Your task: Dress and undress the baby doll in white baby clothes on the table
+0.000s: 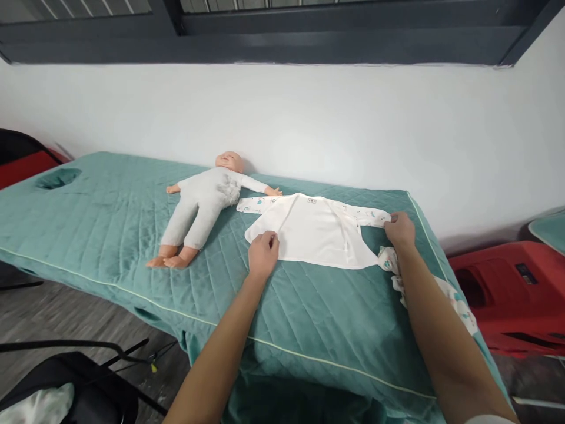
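Observation:
A small white baby shirt lies spread flat on the teal quilted bed, sleeves out to both sides. My left hand rests on its near left corner, fingers curled and pinching the hem. My right hand is closed on the cuff of the shirt's right sleeve. A baby doll in pale grey clothes lies on its back to the left of the shirt, its arm almost touching the shirt's left sleeve.
A second patterned white garment lies under my right forearm by the bed's right edge. White wall stands behind the bed. Red furniture sits at the right, and a black chair with a white cloth at the lower left.

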Motion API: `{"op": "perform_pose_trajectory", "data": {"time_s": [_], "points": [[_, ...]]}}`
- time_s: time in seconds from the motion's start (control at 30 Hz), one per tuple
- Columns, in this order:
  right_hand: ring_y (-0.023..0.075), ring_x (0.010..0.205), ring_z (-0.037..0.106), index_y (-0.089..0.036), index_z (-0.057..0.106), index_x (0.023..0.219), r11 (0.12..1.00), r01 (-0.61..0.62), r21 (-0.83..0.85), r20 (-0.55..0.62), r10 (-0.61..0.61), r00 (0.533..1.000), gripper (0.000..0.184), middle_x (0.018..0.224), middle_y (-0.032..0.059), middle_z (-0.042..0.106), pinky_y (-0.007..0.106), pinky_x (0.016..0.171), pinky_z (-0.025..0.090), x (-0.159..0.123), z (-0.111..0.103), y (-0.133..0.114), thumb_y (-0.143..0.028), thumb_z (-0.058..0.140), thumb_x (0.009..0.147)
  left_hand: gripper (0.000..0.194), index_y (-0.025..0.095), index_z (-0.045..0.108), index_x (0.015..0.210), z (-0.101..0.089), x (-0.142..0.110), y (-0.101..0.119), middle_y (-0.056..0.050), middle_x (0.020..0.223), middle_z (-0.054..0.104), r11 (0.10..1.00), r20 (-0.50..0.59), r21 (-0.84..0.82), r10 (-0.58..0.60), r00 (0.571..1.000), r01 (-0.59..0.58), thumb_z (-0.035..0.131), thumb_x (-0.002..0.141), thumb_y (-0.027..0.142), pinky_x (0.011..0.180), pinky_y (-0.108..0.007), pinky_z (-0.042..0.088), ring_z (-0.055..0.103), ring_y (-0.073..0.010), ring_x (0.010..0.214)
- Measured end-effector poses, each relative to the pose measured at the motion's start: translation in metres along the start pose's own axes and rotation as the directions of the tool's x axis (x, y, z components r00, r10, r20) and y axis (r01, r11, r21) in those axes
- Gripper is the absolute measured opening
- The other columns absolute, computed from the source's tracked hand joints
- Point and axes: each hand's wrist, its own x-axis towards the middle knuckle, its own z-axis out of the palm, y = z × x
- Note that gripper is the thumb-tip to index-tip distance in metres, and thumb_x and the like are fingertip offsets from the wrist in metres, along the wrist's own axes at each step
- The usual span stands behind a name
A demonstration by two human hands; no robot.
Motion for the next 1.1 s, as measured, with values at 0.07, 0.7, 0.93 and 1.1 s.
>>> {"op": "perform_pose_trajectory", "data": {"time_s": [0.07,0.7,0.93,1.1], "points": [[0.0307,0.106,0.060,-0.011,0.061,0.118,0.999,0.035,-0.024,-0.014,-0.035,0.999,0.044,0.114,0.0182,0.063,0.042,0.094,0.046,-0.006,-0.004,-0.005,-0.014,0.052,0.074,0.023,0.021,0.067,0.099,0.001,0.000,0.000,-0.005,0.081,0.066,1.000,0.001,0.005,-0.003,1.000,0.003,0.047,0.093,0.028,0.070,-0.029,0.040,0.062,-0.0203,0.081],[0.0258,0.096,0.068,-0.013,0.072,0.095,0.998,0.051,0.045,0.298,-0.062,0.953,0.030,0.104,0.0136,0.074,0.032,0.082,0.051,-0.005,0.024,-0.083,-0.035,0.056,0.083,0.022,0.022,0.067,0.100,-0.005,0.000,0.005,-0.005,0.086,0.069,0.999,0.054,-0.021,-0.039,0.998,0.040,0.047,0.093,0.025,0.071,-0.028,0.038,0.063,-0.0200,0.084],[0.0287,0.105,0.066,-0.013,0.068,0.109,0.999,0.040,0.036,0.347,-0.050,0.937,0.039,0.113,0.0151,0.072,0.036,0.092,0.049,-0.017,0.010,-0.079,-0.042,0.060,0.083,0.022,0.023,0.067,0.101,-0.003,0.001,0.003,-0.004,0.088,0.070,0.999,0.063,-0.010,-0.042,0.997,0.043,0.047,0.094,0.027,0.070,-0.028,0.038,0.063,-0.0195,0.085],[0.0255,0.082,0.071,-0.018,0.071,0.102,0.986,0.014,0.166,0.514,-0.099,0.852,0.039,0.099,0.0109,0.076,0.031,0.067,0.055,-0.047,-0.025,-0.068,-0.048,0.067,0.077,0.022,0.023,0.067,0.102,-0.002,0.001,0.001,-0.005,0.088,0.070,0.999,0.063,-0.028,-0.028,0.998,0.030,0.047,0.094,0.027,0.071,-0.028,0.038,0.063,-0.0201,0.084]]}}
